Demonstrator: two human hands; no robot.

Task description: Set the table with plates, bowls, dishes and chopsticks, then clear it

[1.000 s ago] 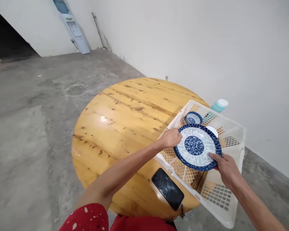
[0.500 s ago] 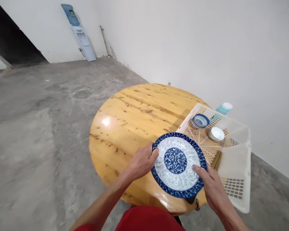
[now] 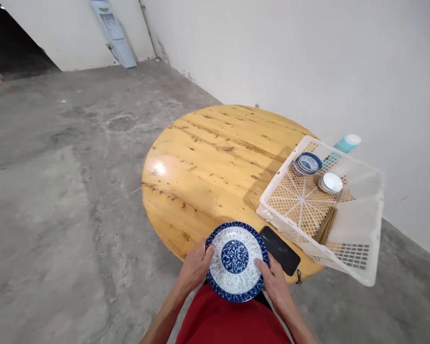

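Note:
A round blue-and-white patterned plate (image 3: pixel 234 256) is held between my two hands, close to my body at the table's near edge. My left hand (image 3: pixel 197 263) grips its left rim, thumb on top. On the right rim my right hand (image 3: pixel 274 278) has its thumb over the upper face and its fingers underneath, out of sight. Whether more plates are stacked below this one, I cannot tell. Just right of the plate, a black phone (image 3: pixel 280 251) lies on the round wooden table (image 3: pixel 200 167).
A white plastic basket (image 3: pixel 283 217) sits on the table's right side, overhanging the edge. Inside are stacked patterned bowls (image 3: pixel 308 163), small white dishes (image 3: pixel 330 183) and chopsticks (image 3: pixel 326 226). A teal-and-white container (image 3: pixel 347 143) stands behind it. Across the room is a water dispenser (image 3: pixel 116 36).
Both hands have drawn the plate left and down, away from the basket and toward my body. The phone, mostly covered before, now shows. My view has tipped downward.

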